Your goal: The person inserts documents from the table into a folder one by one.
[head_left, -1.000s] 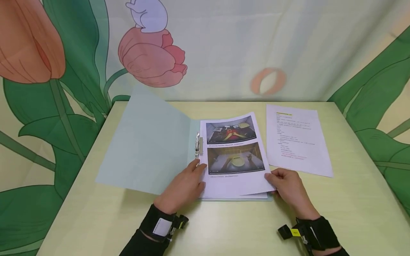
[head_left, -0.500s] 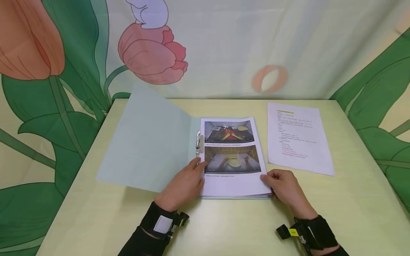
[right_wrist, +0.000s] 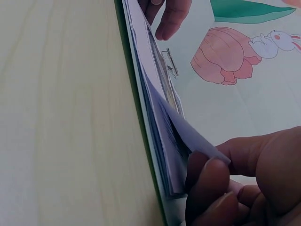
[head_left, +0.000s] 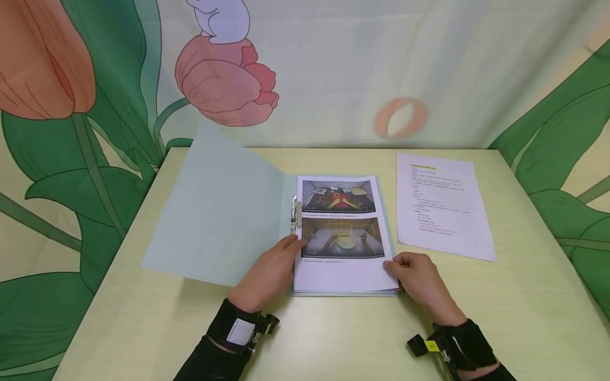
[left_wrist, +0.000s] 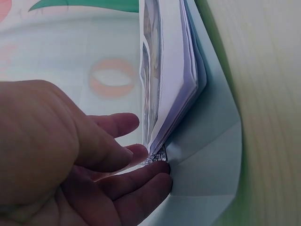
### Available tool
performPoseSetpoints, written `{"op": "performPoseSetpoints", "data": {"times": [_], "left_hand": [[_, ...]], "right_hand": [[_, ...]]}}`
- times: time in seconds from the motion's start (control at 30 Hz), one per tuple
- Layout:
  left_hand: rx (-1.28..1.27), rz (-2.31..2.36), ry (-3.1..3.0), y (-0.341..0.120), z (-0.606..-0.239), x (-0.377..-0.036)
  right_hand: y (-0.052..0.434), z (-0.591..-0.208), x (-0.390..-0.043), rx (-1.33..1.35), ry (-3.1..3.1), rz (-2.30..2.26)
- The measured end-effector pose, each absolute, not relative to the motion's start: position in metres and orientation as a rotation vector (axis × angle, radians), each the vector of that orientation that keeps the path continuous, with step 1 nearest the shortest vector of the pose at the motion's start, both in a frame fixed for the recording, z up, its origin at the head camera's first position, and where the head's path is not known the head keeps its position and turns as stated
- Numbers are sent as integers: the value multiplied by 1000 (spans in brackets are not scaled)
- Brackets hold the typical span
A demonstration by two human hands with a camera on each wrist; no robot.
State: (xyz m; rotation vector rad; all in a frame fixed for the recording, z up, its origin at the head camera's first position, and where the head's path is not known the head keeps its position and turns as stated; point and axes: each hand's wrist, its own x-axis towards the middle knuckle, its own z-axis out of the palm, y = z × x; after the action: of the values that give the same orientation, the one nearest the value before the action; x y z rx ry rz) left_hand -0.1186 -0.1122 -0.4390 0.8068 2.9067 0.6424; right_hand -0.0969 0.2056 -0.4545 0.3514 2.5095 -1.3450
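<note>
A pale blue folder [head_left: 214, 217] lies spread on the table, its cover raised to the left. At its spine is a metal clip [head_left: 294, 214]. Over the right side lies a stack of papers, topped by a printed sheet [head_left: 343, 274] with two photos. My right hand [head_left: 421, 278] pinches the lower right corner of this sheet; the right wrist view shows that corner [right_wrist: 207, 146] lifted off the pages below, between thumb and fingers. My left hand [head_left: 267, 272] is beside the spine, its loosely extended fingers [left_wrist: 141, 188] at the stack's left edge close to the clip.
A separate printed page [head_left: 445, 206] with a yellow-highlighted line lies on the table to the right of the folder. The pale wooden table [head_left: 333, 338] ends at the back against a curtain [head_left: 333, 69] with flower and rabbit prints.
The top sheet has shifted left and straightened, more in line with the pages beneath. My right hand has moved left with its corner; the left hand has stayed near the spine.
</note>
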Motion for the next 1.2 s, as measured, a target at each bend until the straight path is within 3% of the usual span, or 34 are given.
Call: {"op": "performPoseSetpoints", "data": {"times": [0.43, 0.8, 1.2], "left_hand": [[877, 557, 3033, -100, -442, -119], [1314, 291, 3059, -99, -450, -116], [1249, 271, 2969, -98, -446, -120]], "right_hand": [[223, -449, -96, 351, 2715, -1099], [286, -441, -134, 380, 3040, -807], [345, -449, -150, 612, 2917, -501]]}}
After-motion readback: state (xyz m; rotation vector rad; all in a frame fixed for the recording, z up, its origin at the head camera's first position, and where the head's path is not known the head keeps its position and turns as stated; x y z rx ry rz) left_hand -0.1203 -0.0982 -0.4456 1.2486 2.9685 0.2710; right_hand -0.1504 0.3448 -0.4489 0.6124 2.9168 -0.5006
